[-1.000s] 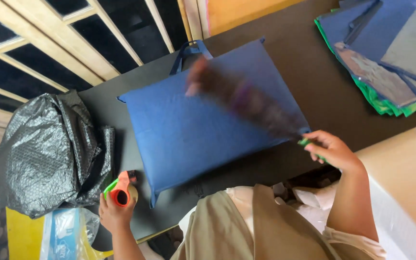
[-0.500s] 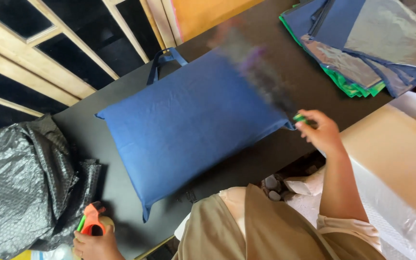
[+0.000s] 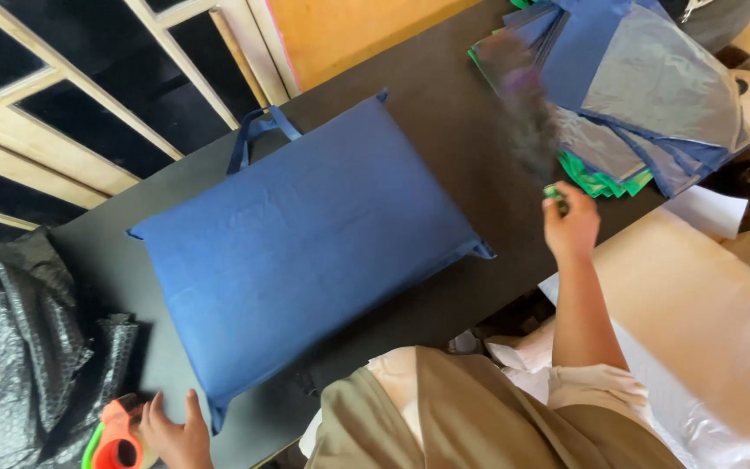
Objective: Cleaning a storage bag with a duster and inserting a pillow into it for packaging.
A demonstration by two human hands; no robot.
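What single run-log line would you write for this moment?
left hand: on tape dispenser | right hand: holds blurred duster over table | blue bag: flat, untouched

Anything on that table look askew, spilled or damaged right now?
Nothing damaged or spilled. The blue bag lies flat but diagonal on the black table. The stack of blue and green bags is fanned unevenly at the table's edge.
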